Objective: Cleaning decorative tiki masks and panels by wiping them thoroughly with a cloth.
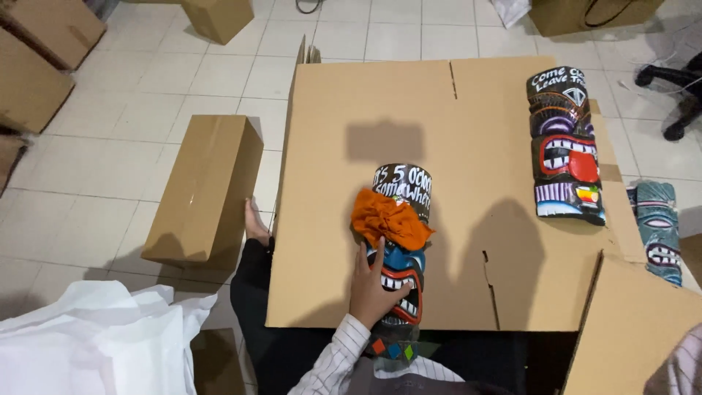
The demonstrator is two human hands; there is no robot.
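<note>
Left hand [373, 289] lay flat on the painted tiki mask [398, 256], fingers together & pointing far, w/ an orange cloth [391, 219] bunched just beyond. Mask lay near-centre on the flattened cardboard sheet [439, 132]. Right hand wasn't in view; 2nd mask [564, 146] sat far right.

The large flat cardboard sheet [439, 146] lies on the tiled floor [146, 110]. On its right part lies a painted wooden mask [564, 146] with a red mouth. Just beyond the right edge of the sheet lies a teal mask [658, 230]. Left of the sheet stands a closed long cardboard box [205, 190]. Near its lower left corner lies white wrapping paper [95, 340]. More boxes [36, 58] stand far left of the sheet.
</note>
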